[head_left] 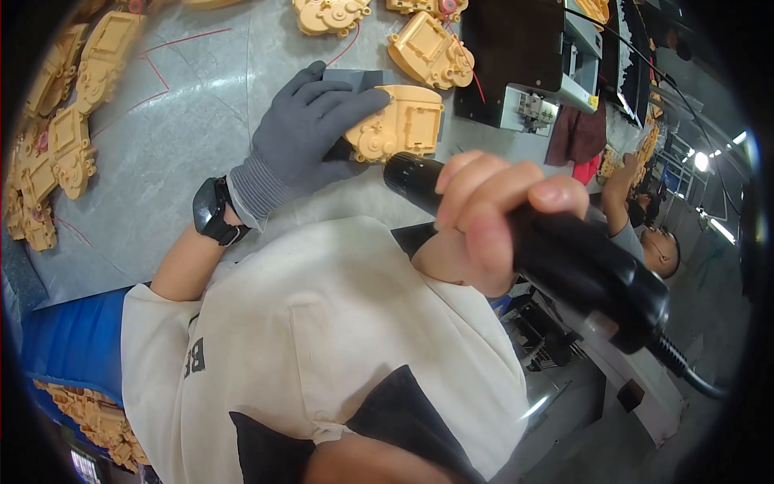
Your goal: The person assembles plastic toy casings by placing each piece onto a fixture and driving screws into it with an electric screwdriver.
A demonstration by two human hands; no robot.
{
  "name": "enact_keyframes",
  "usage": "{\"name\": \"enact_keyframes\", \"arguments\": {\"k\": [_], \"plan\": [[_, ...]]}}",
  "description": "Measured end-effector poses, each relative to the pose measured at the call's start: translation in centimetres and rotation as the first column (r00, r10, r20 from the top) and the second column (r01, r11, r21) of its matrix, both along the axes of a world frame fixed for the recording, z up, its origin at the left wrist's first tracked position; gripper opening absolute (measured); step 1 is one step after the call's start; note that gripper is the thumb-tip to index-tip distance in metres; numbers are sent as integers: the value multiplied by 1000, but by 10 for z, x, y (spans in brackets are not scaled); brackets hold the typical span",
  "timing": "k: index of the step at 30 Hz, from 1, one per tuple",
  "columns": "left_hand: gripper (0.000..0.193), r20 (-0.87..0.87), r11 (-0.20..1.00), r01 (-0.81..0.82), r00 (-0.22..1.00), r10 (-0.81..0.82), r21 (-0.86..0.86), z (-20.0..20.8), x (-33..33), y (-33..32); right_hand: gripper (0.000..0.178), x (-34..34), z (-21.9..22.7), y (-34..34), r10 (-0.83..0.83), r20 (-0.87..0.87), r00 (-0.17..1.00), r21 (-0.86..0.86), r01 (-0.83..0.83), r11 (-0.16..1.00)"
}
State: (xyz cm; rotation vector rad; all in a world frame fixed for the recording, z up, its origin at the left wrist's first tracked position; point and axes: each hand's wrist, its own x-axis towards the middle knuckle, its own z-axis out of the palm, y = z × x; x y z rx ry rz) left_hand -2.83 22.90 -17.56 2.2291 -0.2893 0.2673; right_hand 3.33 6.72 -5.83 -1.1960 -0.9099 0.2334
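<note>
My left hand (302,121), in a grey knit glove with a dark watch at the wrist, grips a yellow-orange plastic housing (418,121) with moulded round bosses and a rectangular recess. Under the housing and my fingers, part of a dark grey block (355,78) shows. In my bare right hand (492,202) is a black corded electric screwdriver (592,266), fingers wrapped round its body. Its ribbed nose points at the housing's near edge, close to a boss. Whether its bit touches the housing I cannot tell.
Similar yellow housings (431,50) lie at the far side, some with thin red wires; several more (68,149) are piled at the left on the grey table (173,121). A black and white machine (516,64) stands far right. Another person (657,246) is at the right.
</note>
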Motion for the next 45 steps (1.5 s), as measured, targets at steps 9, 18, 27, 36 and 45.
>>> {"name": "enact_keyframes", "arguments": {"k": [9, 18, 27, 36, 45], "plan": [[75, 15, 1000, -4, 1000, 4, -25, -5, 1, -1, 46, -7, -6, 10, -111, 32, 993, -5, 111, 994], [77, 68, 997, -56, 996, 59, -52, -3, 2, -3, 47, -8, -4, 14, -126, 21, 992, -30, 127, 991], [77, 90, 995, -75, 993, 81, -64, -7, 0, -4, 48, -7, -5, 10, -33, 108, 994, -55, 39, 998], [79, 23, 998, -37, 999, 38, -58, -7, -3, -1, 50, 1, -4, 16, 120, 118, 986, -102, -108, 989], [79, 57, 998, -32, 998, 36, -62, -6, 0, -2, 46, -4, 0, 12, 69, 123, 990, -146, -51, 988]]}}
